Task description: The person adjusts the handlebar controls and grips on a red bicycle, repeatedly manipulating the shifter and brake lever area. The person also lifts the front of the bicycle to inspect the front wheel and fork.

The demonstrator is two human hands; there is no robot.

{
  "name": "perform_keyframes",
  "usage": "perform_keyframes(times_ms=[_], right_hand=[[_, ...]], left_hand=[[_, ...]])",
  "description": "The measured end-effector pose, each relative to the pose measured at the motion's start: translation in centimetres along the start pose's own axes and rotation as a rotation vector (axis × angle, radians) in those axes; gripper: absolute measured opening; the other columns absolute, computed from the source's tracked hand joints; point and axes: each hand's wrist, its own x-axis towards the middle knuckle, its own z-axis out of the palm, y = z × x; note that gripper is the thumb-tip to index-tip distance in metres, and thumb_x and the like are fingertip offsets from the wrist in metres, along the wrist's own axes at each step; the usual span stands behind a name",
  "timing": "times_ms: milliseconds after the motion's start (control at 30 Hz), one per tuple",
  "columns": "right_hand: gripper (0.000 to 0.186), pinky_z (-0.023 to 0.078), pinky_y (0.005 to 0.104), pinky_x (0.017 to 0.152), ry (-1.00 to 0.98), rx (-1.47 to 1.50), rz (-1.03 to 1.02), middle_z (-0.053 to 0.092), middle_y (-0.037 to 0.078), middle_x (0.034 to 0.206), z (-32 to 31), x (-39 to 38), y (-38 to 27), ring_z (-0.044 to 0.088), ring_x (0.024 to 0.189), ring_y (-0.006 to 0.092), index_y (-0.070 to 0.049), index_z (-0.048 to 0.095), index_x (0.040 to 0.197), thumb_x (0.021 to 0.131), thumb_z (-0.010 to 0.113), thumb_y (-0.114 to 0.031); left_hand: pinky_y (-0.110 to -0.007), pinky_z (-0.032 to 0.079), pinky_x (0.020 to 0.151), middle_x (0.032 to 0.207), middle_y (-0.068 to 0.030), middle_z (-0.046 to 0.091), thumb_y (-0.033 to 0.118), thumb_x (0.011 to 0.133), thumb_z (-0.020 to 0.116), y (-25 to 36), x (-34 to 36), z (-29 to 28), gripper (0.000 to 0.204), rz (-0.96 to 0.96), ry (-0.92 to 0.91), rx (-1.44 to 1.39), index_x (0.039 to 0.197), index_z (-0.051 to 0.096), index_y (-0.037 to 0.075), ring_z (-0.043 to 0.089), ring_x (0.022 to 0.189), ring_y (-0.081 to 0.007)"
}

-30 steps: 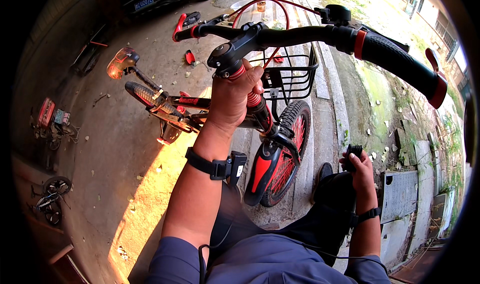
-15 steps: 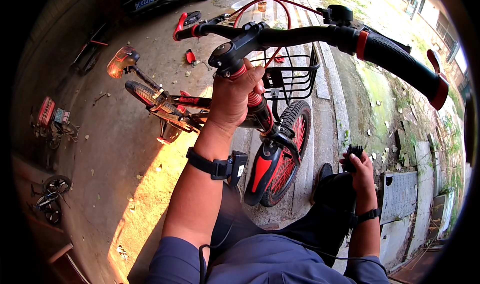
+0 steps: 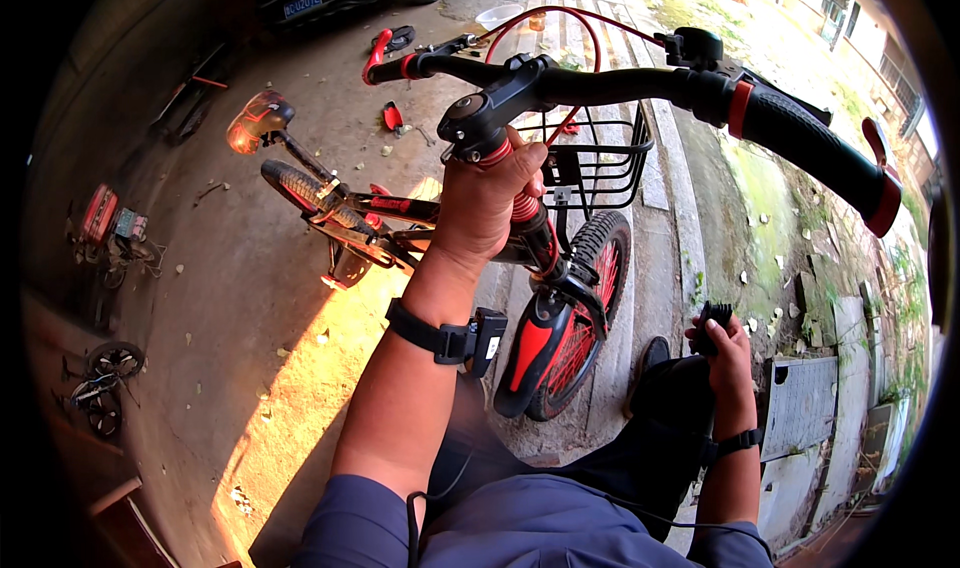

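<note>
Gripping the red-ringed steering column (image 3: 526, 208) of the bicycle (image 3: 395, 207), the left hand (image 3: 490, 193) has its fingers wrapped around it, just under the black stem (image 3: 502, 99). The bicycle is in front of the person, with its front wheel (image 3: 606, 241) at the strip of stone slabs (image 3: 660, 263) and its rear wheel (image 3: 292, 182) beyond the left edge of this strip, at the concrete floor (image 3: 220, 288). The right hand (image 3: 733, 356) appears near the strip's right edge, pinching a small black part (image 3: 709, 329) between thumb and fingers; what part it is, I cannot tell.

I judge the bicycle to be rather heavy and stiff, and it may tip or let the steering swing. The column should be a firm, narrow place for one hand, and the rings may give some friction. For better leverage, the textured handle grip (image 3: 805, 143) seems suitable. The wire basket (image 3: 632, 158) probably bends, so I would not lift there. The black part looks light, and its ridged side should not slip easily.
</note>
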Motion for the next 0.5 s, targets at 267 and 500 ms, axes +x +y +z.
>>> perform_keyframes(times_ms=[267, 500], right_hand=[[0.02, 0.056, 0.0337, 0.072, -0.021, 0.0, -0.018, 0.07, 0.011, 0.1, -0.38, 0.2, 0.33, 0.071, 0.084, 0.0228, -0.004, 0.06, 0.11, 0.094, 0.064, -0.016], [0.021, 0.055, 0.0319, 0.074, -0.008, 0.018, -0.008, 0.07, 0.01, 0.099, 0.14, 0.06, -0.02, 0.07, 0.084, 0.021, -0.003, 0.06, 0.108, 0.092, 0.066, -0.014]], left_hand=[[-0.027, 0.049, 0.058, 0.067, -0.0018, 0.061, 0.007, 0.086, 0.074, -0.12, 0.1, 0.12, 0.014, 0.036, -0.007, -0.014, 0.083, 0.06, 0.008, 0.059, 0.059, -0.0121], [-0.028, 0.05, 0.06, 0.066, -0.002, 0.06, 0.008, 0.086, 0.074, -0.26, 0.14, -0.07, 0.016, 0.024, 0.008, -0.001, 0.082, 0.058, 0.008, 0.058, 0.058, -0.0124]])
